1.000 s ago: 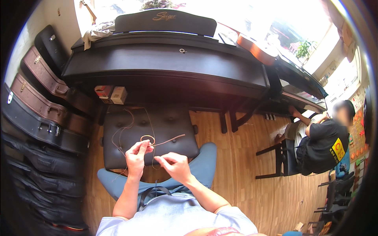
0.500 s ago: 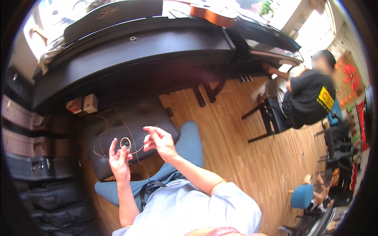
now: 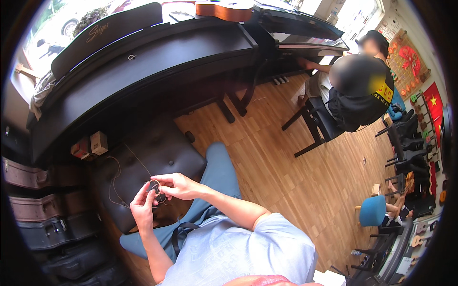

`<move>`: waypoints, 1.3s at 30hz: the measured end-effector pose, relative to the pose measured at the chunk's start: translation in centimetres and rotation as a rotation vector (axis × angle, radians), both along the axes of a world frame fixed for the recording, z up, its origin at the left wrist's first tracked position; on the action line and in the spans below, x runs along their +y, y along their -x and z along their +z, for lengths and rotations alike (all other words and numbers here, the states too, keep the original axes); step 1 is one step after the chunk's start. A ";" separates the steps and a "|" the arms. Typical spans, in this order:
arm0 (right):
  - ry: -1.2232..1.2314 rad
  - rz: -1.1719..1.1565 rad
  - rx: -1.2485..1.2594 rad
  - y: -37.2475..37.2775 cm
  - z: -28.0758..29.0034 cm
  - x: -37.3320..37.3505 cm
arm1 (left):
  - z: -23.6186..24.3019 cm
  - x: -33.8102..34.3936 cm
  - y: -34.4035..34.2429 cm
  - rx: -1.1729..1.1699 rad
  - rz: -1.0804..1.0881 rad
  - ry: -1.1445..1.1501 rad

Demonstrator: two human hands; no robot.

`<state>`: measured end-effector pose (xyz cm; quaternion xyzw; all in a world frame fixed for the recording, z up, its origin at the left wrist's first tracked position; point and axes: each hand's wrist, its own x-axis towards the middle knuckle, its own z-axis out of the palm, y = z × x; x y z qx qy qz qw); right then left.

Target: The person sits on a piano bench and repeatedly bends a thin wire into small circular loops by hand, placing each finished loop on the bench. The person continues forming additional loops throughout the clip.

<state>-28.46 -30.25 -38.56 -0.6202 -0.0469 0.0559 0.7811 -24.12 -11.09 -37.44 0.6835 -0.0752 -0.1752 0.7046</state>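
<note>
Over the near edge of the dark bench (image 3: 140, 155), a thin tan cord (image 3: 160, 186) forms a small round loop. Left hand (image 3: 142, 209) pinches it; right hand (image 3: 180, 186) curls alongside, grip unclear. Fingertips partly hide loop; strands blur into bench.

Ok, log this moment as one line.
left hand: holds looped cord | right hand: at same cord | bench: beneath, cord trailing over it

left grip (image 3: 141, 206) and right grip (image 3: 183, 186) close together, fingers (image 3: 163, 177) bent, forearms (image 3: 233, 204) extended
</note>
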 end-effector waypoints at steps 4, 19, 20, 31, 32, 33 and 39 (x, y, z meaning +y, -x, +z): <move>-0.128 0.017 -0.113 -0.1 -0.1 0.3 | 0.7 0.2 -0.1 -0.008 -0.005 -0.068; -0.284 -0.344 0.069 -0.5 1.6 -1.2 | -0.4 0.7 -0.4 -0.062 -0.010 -0.104; -0.356 -0.322 0.098 -0.4 1.7 -1.4 | -0.4 0.7 -0.4 -0.056 0.003 -0.087; -0.585 -0.322 0.121 -0.2 0.8 -1.7 | -0.1 0.2 -0.8 -0.060 0.080 0.056; -0.579 -0.312 0.111 -0.2 1.0 -1.7 | -0.3 0.2 -0.9 -0.062 0.066 0.059; -0.589 -0.297 0.111 -0.3 1.1 -1.8 | -0.3 0.0 -0.8 -0.063 0.077 0.091; -0.100 -0.163 0.218 0.1 1.5 -2.0 | -0.5 -0.1 -0.9 -0.183 0.015 0.182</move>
